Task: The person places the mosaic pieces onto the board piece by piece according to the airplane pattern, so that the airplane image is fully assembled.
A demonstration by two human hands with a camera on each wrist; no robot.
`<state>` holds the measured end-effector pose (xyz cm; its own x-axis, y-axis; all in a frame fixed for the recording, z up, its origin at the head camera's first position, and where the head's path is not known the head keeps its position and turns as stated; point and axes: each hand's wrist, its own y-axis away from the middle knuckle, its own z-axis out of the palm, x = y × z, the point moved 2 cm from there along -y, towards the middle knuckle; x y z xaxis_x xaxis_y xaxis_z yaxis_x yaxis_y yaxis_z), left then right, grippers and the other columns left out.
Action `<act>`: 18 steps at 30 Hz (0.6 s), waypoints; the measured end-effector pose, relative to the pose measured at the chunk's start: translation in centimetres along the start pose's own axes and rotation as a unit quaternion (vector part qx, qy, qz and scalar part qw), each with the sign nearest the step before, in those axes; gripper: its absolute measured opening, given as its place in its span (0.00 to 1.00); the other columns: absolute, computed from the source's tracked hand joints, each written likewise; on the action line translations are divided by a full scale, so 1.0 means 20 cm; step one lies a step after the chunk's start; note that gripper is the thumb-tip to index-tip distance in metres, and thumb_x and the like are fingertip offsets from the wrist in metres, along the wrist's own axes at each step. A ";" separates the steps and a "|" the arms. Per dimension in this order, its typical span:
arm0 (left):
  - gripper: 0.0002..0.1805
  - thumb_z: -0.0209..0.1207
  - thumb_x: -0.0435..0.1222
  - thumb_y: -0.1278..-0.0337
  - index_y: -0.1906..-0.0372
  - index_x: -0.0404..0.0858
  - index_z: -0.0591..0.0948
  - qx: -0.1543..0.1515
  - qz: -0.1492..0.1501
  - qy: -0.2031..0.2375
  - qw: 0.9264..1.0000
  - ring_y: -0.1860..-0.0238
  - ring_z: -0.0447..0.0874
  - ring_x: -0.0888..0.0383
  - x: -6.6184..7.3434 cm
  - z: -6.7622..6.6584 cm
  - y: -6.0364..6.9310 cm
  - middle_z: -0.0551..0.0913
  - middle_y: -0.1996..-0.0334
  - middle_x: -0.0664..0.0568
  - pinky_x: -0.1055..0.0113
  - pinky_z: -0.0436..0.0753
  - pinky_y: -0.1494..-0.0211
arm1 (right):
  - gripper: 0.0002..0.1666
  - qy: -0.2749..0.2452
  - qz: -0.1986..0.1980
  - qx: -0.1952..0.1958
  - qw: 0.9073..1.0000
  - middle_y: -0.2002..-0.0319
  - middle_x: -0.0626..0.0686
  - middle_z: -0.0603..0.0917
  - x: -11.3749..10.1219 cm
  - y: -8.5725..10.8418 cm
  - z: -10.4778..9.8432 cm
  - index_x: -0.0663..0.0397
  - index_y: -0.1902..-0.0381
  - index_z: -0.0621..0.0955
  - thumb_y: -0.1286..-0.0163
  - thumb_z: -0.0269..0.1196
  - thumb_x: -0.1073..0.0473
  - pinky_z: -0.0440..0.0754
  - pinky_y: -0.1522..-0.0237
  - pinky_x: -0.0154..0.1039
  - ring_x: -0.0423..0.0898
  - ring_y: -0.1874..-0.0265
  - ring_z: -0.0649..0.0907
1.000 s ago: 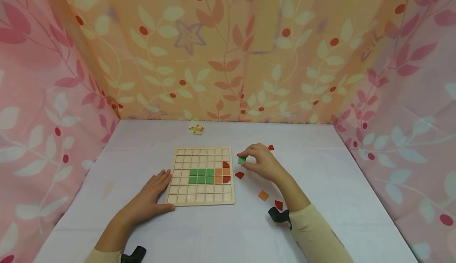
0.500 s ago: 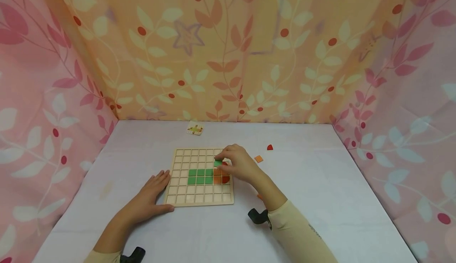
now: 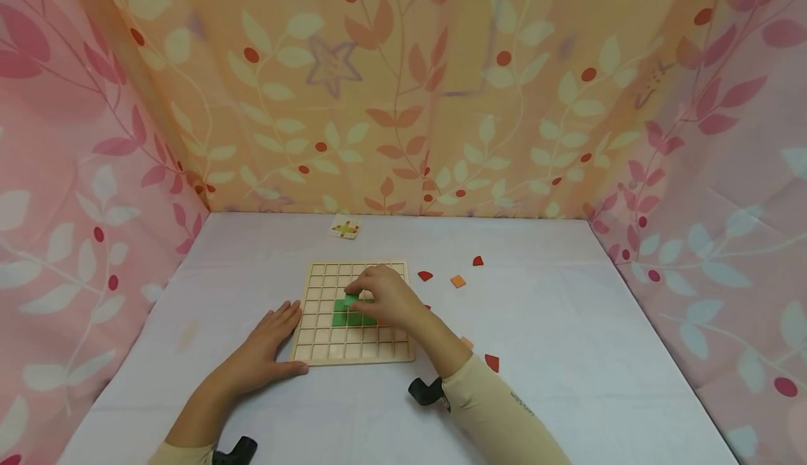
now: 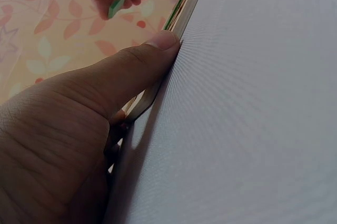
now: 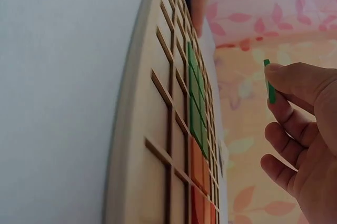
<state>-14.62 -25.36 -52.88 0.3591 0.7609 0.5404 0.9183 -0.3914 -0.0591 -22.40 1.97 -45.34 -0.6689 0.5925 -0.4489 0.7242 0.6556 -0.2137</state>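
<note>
My right hand pinches a green square tile between thumb and index finger, above the wooden grid board. In the right wrist view the tile stands clear of the board. Beneath it, green tiles fill cells in two neighbouring rows. Orange tiles and a red quarter-round tile continue those rows, mostly hidden by my right hand in the head view. My left hand lies flat at the board's left side, fingers straight. Its thumb touches the board's near edge in the left wrist view.
Right of the board lie loose red quarter-round tiles and orange square tiles, some partly behind my right arm. A small picture card lies behind the board on the white table. Patterned curtains enclose the table.
My right hand has carried the green tile leftward from beside the board to over the green tiles. Loose pieces it covered show again at the right. The left hand stays put.
</note>
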 end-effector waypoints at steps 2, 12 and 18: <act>0.62 0.73 0.62 0.55 0.21 0.33 0.60 -0.002 -0.001 0.003 1.000 0.18 0.47 0.40 0.00 0.00 0.00 0.56 0.19 0.41 0.69 0.34 0.17 | 0.17 0.007 -0.002 0.002 1.000 0.54 0.43 0.86 -0.02 -0.01 0.03 0.45 0.47 0.89 0.32 0.70 0.51 0.76 0.39 0.41 0.43 0.48 0.80; 0.63 0.73 0.63 0.55 0.20 0.34 0.60 -0.003 -0.003 0.011 1.000 0.18 0.46 0.40 0.01 -0.01 0.01 0.56 0.19 0.42 0.58 0.39 0.15 | 0.17 0.033 -0.005 -0.017 0.999 0.55 0.40 0.86 -0.08 -0.10 0.18 0.41 0.48 0.89 0.33 0.71 0.49 0.76 0.42 0.37 0.40 0.51 0.80; 0.62 0.73 0.63 0.54 0.21 0.33 0.60 0.002 0.008 0.006 1.000 0.18 0.47 0.40 0.01 -0.01 0.01 0.56 0.19 0.42 0.61 0.37 0.15 | 0.16 0.065 -0.005 -0.028 0.997 0.56 0.38 0.85 -0.10 -0.14 0.25 0.37 0.48 0.89 0.33 0.71 0.47 0.76 0.45 0.36 0.37 0.52 0.79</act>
<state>-14.44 -25.46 -52.62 0.3714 0.7480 0.5500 0.9132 -0.4013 -0.0708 -22.29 -3.30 -48.21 -0.6946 0.6395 -0.3296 0.7096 0.6844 -0.1676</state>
